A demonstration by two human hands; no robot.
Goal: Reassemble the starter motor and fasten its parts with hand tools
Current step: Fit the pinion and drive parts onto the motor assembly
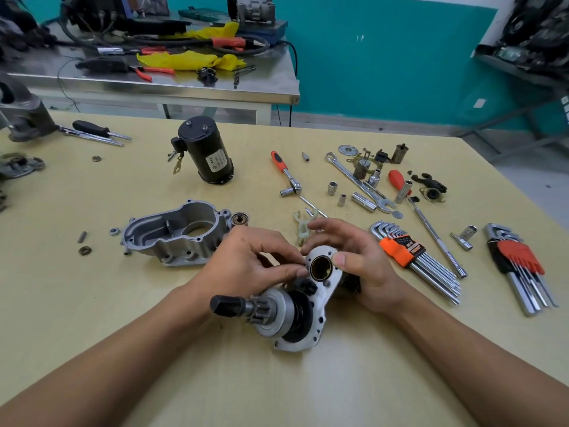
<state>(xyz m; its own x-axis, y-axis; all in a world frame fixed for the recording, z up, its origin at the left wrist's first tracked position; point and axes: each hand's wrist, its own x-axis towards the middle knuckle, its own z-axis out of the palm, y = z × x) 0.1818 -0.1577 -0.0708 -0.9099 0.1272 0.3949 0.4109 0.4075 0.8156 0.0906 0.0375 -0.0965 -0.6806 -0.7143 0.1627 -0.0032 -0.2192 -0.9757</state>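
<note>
A silver starter plate (320, 306) with a brass-lined bore (321, 267) lies at the table's front centre. A pinion gear with a black shaft (240, 306) sticks out of it to the left. My left hand (246, 263) pinches something small at the bore's left rim; what it is I cannot tell. My right hand (357, 266) grips the plate's right side, thumb on the rim. The aluminium housing (178, 234) lies open to the left. The black motor cylinder (206, 149) stands farther back.
A ratchet (286, 174), sockets (332, 188), a combination wrench (357, 180), a red-handled screwdriver (397, 180) and two hex key sets (412, 257) lie to the right. A white plastic fork (303, 226) sits behind my hands. Nuts (84, 250) lie at the left.
</note>
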